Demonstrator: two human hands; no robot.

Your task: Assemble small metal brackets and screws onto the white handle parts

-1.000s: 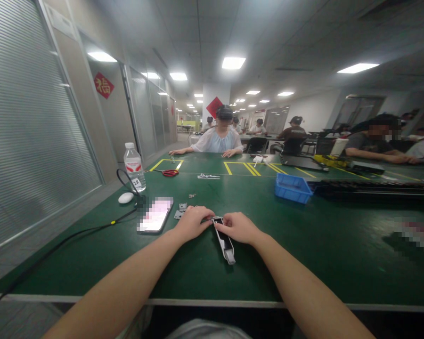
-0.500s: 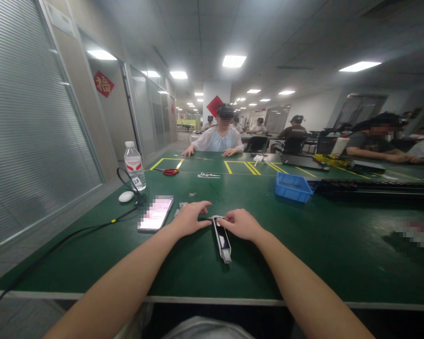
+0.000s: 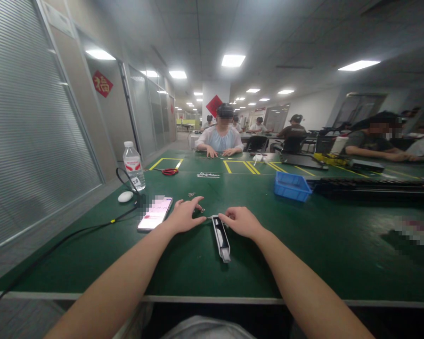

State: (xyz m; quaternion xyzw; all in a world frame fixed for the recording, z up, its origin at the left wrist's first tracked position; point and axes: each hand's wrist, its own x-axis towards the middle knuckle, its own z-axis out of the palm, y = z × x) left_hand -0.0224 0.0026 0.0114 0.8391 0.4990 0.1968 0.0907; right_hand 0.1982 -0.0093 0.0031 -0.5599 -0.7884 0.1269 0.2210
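**A narrow black-and-silver part between two hands on the green surface**

Far left on the green surface (image 3: 304, 254), a black cable (image 3: 74, 231) runs in from the edge toward a white puck-shaped object (image 3: 126, 197) and a water bottle (image 3: 134, 165). Next comes a phone (image 3: 155, 213), lying flat with its screen lit.

The left hand (image 3: 183, 216) lies palm down just right of the phone, fingers (image 3: 192, 202) spread and flat on the surface, clamped on nothing that shows. Small metal bits (image 3: 191, 194) lie just beyond its fingertips; a little ring-like piece sits near the index finger, too small to identify. Whether the palm covers other parts cannot be told.

Between the hands lies the long part (image 3: 221, 238), one end toward the person and the far end level with the knuckles. It looks like a stiff housing of metal and dark plastic, light enough for one hand, likely smooth along its sides; I judge the long edges near the middle to be the safest hold, keeping clear of the open dark face.

The right hand (image 3: 242, 221) rests at the part's far end, fingertips drawn together there. Whether they pinch the part or a smaller piece beside it is hidden.

Further right stands a blue bin (image 3: 291, 186), its contents out of view. A person in a light top sits well beyond.
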